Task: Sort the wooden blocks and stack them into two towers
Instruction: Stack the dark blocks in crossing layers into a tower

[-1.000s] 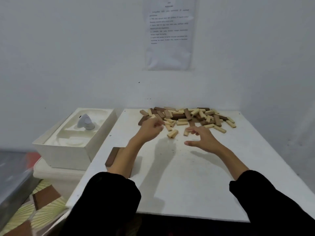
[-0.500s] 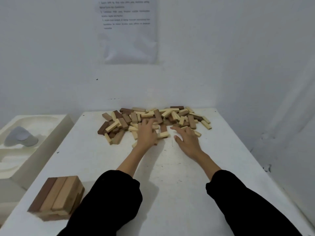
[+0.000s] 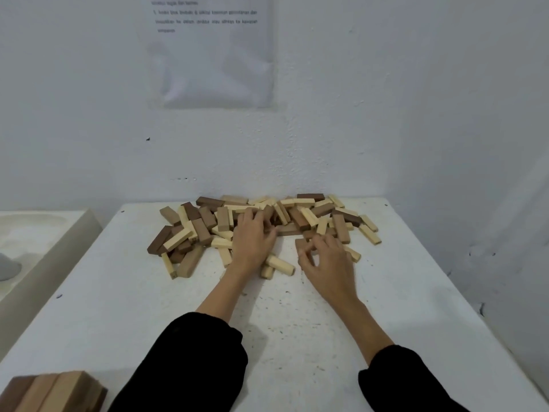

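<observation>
1. Since the earlier frame the right hand (image 3: 326,263) is no longer lying flat with straight fingers. It is now curling its fingers at the near edge of the heap, while the left hand (image 3: 252,242) is staying much where it was, on top of the blocks.
2. The right hand's thumb and forefinger are closing round a mid-brown block (image 3: 300,248) that is standing slightly tilted just in front of the heap. How firm the hold is cannot be told.
3. The left hand is lying palm down, fingers fairly straight and spread. It is pressing on the blocks in the middle of the heap and gripping nothing.
4. Two pale blocks (image 3: 280,264) are lying loose on the table between the hands, one of them partly under the left wrist.
5. The pile of wooden blocks (image 3: 205,221) is spreading out beyond both hands along the far edge of the table, against the wall. Dark brown, mid-brown and pale pieces are lying jumbled over one another, reaching further left of the left hand and further right of the right hand.
6. Black sleeves (image 3: 193,367) are covering both forearms down toward the near edge of the white table (image 3: 297,337).
7. A neat stack (image 3: 53,391) of brown and tan blocks is sitting at the near left corner — well apart from both hands.
8. A white moulded box (image 3: 44,233) is standing beside the table on the left, and a printed sheet of paper (image 3: 214,55) is hanging on the wall above the heap.
</observation>
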`<action>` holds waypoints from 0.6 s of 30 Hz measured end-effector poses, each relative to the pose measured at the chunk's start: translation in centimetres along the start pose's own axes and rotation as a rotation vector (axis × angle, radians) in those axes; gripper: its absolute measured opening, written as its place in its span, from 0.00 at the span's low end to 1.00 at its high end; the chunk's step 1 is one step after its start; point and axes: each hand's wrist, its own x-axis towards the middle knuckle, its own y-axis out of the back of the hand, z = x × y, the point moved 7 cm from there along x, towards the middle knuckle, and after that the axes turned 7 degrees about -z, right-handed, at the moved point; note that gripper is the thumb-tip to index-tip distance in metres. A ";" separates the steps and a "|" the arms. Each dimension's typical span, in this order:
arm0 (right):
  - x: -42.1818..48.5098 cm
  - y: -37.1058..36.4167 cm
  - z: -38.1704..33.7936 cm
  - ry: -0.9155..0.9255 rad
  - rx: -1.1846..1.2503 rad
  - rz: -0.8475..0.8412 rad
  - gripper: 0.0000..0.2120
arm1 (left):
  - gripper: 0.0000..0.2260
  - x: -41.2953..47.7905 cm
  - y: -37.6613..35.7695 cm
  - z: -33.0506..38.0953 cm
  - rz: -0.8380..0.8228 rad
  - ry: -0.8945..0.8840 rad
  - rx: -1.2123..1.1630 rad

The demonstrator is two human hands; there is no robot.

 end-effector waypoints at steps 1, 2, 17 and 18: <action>0.0 0.0 0.2 -0.015 0.023 -0.002 0.10 | 0.05 0.1 0.2 -0.1 0.014 0.005 -0.024; 0.0 0.0 0.4 -0.033 0.041 -0.008 0.12 | 0.06 0.1 0.5 -0.3 0.022 0.011 -0.039; -1.1 0.9 1.4 -0.245 -0.196 0.122 0.13 | 0.21 2.0 -0.2 6.0 -0.146 -0.296 0.210; -1.3 1.1 1.7 -0.295 -0.187 0.119 0.13 | 0.20 2.2 -0.9 6.2 -0.200 -0.300 0.280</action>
